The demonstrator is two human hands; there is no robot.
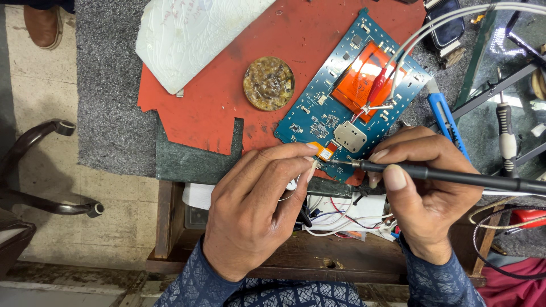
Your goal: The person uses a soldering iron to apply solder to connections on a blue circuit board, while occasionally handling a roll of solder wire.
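Blue circuit board (335, 108) lies tilted on a red mat (227, 96) atop the bench (114, 85), with an orange film panel near its upper end and a small metal shield (349, 136) near its lower end.

Head view: I see the right hand (424, 193) with its grip pressed around a black soldering iron (449, 176), thumb on top and fingers wrapped beneath. The iron's tip touches the board's lower edge, just beside a small orange component (325, 152). The left hand (256, 210) has its grip pinching a thin light wire, fingertips right at that same edge, touching or nearly touching the orange component; I cannot tell which.

A red clip with white leads (380, 85) sits on the orange panel. A round tin of brownish residue (268, 83) rests on the mat, well apart from the hands. A white textured sheet (187, 40) overlaps the mat's upper corner. A blue utility knife (446, 119) lies beside the board's right edge. Loose coloured wires (341, 219) sit below the bench edge, between the wrists.
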